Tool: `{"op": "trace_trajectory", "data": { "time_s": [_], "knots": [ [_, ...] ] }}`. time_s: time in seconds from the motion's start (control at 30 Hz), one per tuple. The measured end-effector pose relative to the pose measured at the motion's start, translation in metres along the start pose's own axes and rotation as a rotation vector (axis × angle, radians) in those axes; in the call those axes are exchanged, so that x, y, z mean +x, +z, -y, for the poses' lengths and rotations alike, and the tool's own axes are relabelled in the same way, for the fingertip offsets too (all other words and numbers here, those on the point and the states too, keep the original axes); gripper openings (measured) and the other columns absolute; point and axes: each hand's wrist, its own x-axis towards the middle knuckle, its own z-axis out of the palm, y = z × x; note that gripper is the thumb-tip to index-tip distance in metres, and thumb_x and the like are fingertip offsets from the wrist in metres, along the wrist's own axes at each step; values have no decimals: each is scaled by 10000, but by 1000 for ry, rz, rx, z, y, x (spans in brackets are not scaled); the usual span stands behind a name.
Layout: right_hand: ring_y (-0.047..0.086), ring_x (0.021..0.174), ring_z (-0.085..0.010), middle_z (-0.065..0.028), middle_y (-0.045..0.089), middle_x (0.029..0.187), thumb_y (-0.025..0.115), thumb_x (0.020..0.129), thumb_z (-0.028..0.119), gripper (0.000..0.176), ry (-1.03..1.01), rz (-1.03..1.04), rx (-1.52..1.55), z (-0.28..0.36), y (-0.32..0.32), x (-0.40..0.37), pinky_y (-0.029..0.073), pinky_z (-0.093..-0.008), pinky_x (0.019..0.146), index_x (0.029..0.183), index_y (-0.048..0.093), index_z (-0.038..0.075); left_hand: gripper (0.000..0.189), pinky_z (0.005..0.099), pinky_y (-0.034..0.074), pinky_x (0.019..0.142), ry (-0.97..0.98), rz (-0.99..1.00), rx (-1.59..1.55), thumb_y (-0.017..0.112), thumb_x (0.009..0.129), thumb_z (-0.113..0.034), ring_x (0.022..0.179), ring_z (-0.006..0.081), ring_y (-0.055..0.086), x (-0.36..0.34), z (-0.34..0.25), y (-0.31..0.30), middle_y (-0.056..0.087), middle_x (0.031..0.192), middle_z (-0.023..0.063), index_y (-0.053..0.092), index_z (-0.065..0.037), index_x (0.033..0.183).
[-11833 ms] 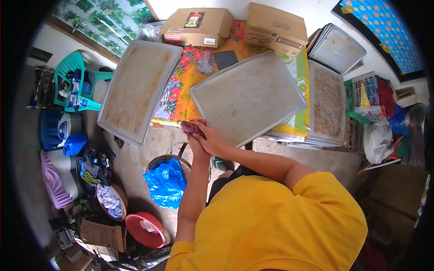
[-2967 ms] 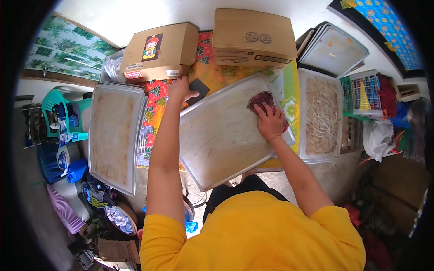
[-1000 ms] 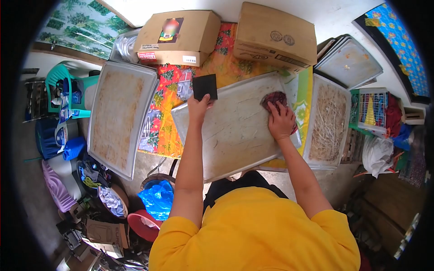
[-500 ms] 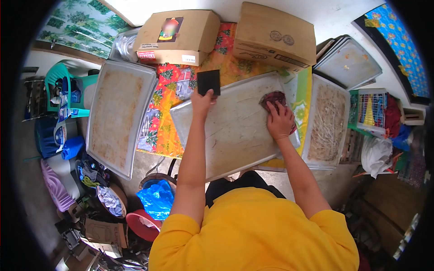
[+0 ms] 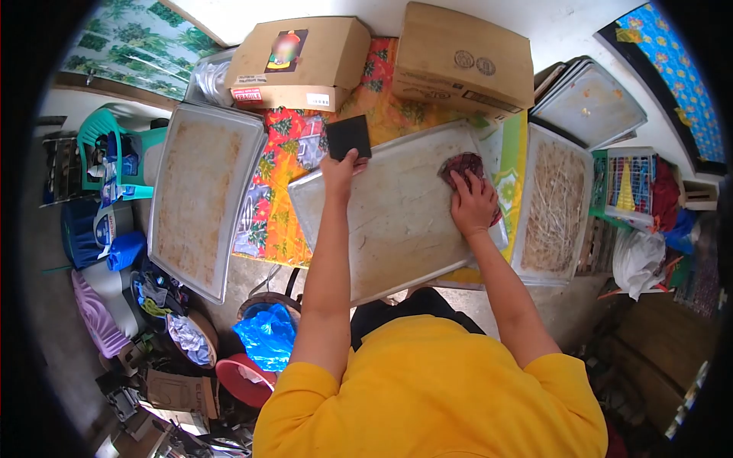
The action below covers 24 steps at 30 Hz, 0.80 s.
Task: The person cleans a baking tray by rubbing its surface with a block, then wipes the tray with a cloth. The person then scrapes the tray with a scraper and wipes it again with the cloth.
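Observation:
A large metal baking tray lies at a slant in front of me, its surface scuffed and streaked. My left hand grips a flat black square by its lower edge, thumb on top, above the tray's upper left edge. What the square is made of does not show. At the tray's right end, my right hand presses down on a crumpled dark red cloth, fingers curved over it.
Behind the tray stand two cardboard boxes on a patterned tablecloth. Stained trays rest at the left, and another brown-marked tray at the right. A blue plastic bag and a red basin sit low on the left.
My left hand has shifted slightly left, and the black square has tilted a little with it. The right hand and cloth stay in nearly the same place.

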Motion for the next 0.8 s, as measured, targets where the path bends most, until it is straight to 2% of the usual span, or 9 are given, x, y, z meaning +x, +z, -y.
{"op": "trace_trajectory", "data": {
  "time_s": [0.13, 0.27, 0.4, 0.57, 0.8],
  "knots": [
    [490, 1100, -313, 16, 565, 1254, 634, 765, 241, 491, -5, -5, 4, -1, 2, 1, 382, -466, 939, 1245, 606, 335, 152, 297, 587, 524, -3, -2, 30, 606, 882, 19, 661, 218, 703, -1, 0, 11, 680, 825, 133, 582, 49, 1029],
    [492, 1095, -312, 18, 569, 1250, 633, 769, 244, 482, 1, -1, 17, -1, -1, 2, 385, -465, 936, 1241, 609, 339, 165, 298, 584, 526, -23, -13, 78, 607, 877, 19, 646, 221, 700, 6, -7, -13, 678, 811, 133, 584, 44, 1039],
    [493, 1091, -312, 18, 571, 1250, 629, 774, 246, 474, 2, -9, 13, -1, 1, 3, 386, -464, 936, 1238, 612, 339, 137, 293, 580, 524, 40, 4, 57, 601, 889, 1, 643, 219, 700, 0, -5, 11, 683, 821, 139, 600, 59, 1013],
    [494, 1089, -312, 13, 574, 1238, 629, 776, 249, 466, 0, -9, 11, -1, -1, 2, 386, -464, 937, 1233, 616, 341, 112, 297, 581, 512, -1, -20, 97, 600, 877, 32, 661, 232, 710, 5, -16, -9, 683, 817, 155, 589, 81, 978],
    [500, 1081, -314, 12, 578, 1225, 628, 773, 235, 463, 0, -22, 10, -1, 0, 3, 397, -461, 921, 1225, 620, 339, 123, 285, 577, 522, 9, -17, 145, 605, 883, 16, 632, 214, 700, 2, -13, 8, 680, 806, 140, 597, 68, 994]
  ]
}}
